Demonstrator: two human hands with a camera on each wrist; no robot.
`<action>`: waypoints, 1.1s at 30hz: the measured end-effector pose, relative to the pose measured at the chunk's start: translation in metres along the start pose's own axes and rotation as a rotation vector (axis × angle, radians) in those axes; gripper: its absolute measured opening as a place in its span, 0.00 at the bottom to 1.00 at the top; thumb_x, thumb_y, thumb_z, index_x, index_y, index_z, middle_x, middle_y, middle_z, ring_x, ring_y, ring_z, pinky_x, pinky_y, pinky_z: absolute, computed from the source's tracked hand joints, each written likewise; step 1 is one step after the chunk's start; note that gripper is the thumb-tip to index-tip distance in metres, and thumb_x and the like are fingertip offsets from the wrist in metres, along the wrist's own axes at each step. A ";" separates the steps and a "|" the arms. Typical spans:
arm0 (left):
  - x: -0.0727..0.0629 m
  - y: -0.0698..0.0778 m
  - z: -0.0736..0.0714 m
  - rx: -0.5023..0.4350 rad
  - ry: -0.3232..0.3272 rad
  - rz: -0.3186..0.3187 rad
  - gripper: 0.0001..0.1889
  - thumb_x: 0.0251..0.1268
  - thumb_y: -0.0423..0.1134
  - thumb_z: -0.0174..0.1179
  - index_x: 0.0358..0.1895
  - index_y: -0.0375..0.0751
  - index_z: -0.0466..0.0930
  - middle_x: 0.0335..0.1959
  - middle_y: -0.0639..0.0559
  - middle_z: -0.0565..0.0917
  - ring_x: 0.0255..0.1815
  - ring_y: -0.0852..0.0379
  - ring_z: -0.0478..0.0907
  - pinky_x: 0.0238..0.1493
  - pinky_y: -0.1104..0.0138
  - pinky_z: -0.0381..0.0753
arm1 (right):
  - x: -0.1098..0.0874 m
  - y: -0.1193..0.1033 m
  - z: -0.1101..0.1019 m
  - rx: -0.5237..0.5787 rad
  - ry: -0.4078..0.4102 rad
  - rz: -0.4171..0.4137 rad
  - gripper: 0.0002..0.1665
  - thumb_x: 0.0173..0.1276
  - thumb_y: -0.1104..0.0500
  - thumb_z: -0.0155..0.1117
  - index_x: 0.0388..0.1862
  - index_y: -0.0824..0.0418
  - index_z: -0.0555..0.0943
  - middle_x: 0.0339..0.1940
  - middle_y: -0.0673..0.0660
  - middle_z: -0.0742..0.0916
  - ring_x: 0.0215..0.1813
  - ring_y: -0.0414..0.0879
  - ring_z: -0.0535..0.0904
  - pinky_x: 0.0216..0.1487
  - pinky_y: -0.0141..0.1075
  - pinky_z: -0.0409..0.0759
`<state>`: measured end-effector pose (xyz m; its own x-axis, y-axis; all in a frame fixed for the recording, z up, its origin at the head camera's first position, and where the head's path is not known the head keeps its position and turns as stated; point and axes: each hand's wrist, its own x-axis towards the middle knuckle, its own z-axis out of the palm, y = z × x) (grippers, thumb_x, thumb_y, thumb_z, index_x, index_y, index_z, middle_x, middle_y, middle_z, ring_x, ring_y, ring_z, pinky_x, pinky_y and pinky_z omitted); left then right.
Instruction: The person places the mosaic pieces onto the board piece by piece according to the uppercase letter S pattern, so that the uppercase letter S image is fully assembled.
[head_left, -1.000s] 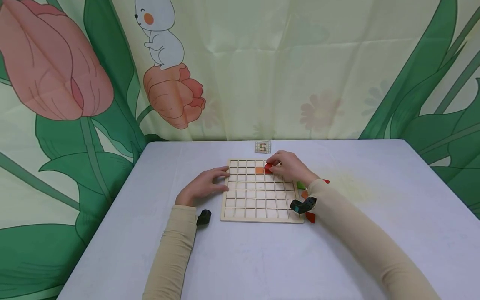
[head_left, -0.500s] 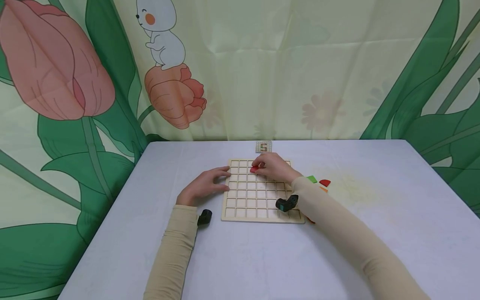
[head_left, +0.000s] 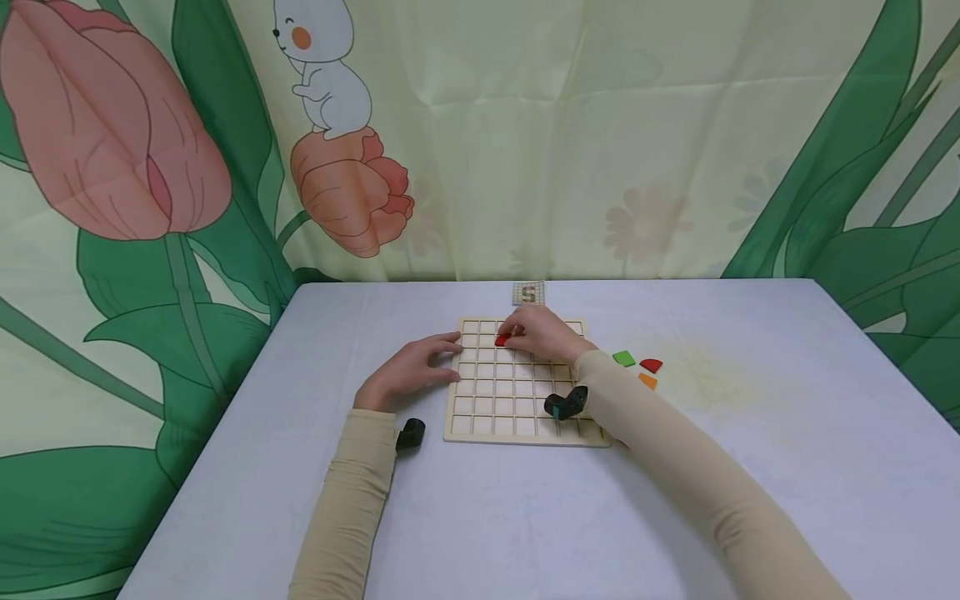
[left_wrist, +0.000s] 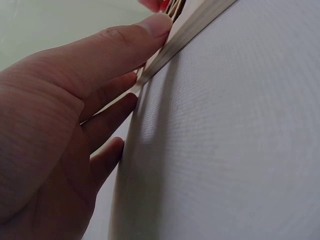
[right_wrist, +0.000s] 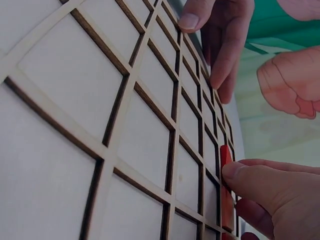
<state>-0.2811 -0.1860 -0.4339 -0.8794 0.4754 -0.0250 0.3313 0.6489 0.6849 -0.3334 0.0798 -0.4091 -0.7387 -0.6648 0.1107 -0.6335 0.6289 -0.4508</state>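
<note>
the right hand [head_left: 542, 332] has slid left over the board [head_left: 527, 442] since a second ago. it pinches a red piece [right_wrist: 227, 205] between thumb and fingers, the grip narrow. the red piece is in the second row from the far side, about the third column from the left, some two cells left of the red seen under these fingers then. for the work, this likely means it is at a cell but not yet let go; whether it lies fully down i cannot tell. the orange tile that showed on the board then is out of sight, the hand covering that spot.

the left hand [head_left: 405, 372] is much as it was: fingers spread, thumb apart, holding nothing, tips at the board's left edge.

further out, the right sleeve [head_left: 675, 442], having shifted, leaves the green piece [head_left: 623, 358], orange piece [head_left: 647, 381] and other red piece [head_left: 651, 365] in view right of the board. beyond its far edge lies the card [head_left: 528, 293].
</note>
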 end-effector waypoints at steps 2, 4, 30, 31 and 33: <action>0.000 0.001 0.000 0.004 -0.003 -0.006 0.28 0.61 0.44 0.69 0.64 0.41 0.76 0.74 0.54 0.64 0.76 0.54 0.56 0.74 0.58 0.57 | 0.000 0.000 0.000 -0.001 -0.007 0.006 0.10 0.66 0.62 0.68 0.45 0.61 0.87 0.42 0.55 0.87 0.47 0.49 0.80 0.51 0.43 0.78; 0.000 0.001 0.000 0.008 -0.004 -0.013 0.28 0.61 0.45 0.69 0.65 0.42 0.75 0.75 0.54 0.64 0.76 0.53 0.56 0.74 0.58 0.57 | -0.001 0.000 0.000 0.000 -0.010 0.015 0.10 0.67 0.62 0.67 0.45 0.61 0.88 0.41 0.55 0.87 0.46 0.48 0.79 0.50 0.43 0.78; 0.000 0.002 0.000 0.014 -0.004 -0.033 0.28 0.61 0.45 0.69 0.65 0.43 0.75 0.75 0.57 0.63 0.76 0.55 0.55 0.74 0.59 0.56 | -0.002 0.004 0.001 -0.016 -0.004 0.002 0.11 0.67 0.61 0.67 0.47 0.61 0.87 0.41 0.54 0.85 0.45 0.48 0.78 0.48 0.42 0.76; 0.000 0.001 0.000 0.014 -0.003 -0.035 0.28 0.61 0.45 0.68 0.65 0.43 0.75 0.75 0.57 0.63 0.76 0.56 0.55 0.74 0.60 0.56 | -0.003 0.004 0.001 -0.014 -0.004 0.003 0.11 0.67 0.61 0.67 0.47 0.61 0.87 0.40 0.54 0.85 0.45 0.48 0.78 0.48 0.42 0.76; 0.000 0.001 0.000 0.013 -0.003 -0.029 0.28 0.62 0.45 0.68 0.65 0.43 0.75 0.75 0.56 0.63 0.76 0.55 0.55 0.74 0.59 0.57 | -0.003 0.005 0.002 -0.014 -0.004 0.006 0.11 0.67 0.61 0.67 0.47 0.61 0.87 0.40 0.53 0.85 0.45 0.47 0.78 0.47 0.41 0.77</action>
<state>-0.2810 -0.1853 -0.4333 -0.8879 0.4577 -0.0471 0.3097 0.6702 0.6745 -0.3339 0.0837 -0.4134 -0.7416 -0.6627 0.1043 -0.6323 0.6385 -0.4389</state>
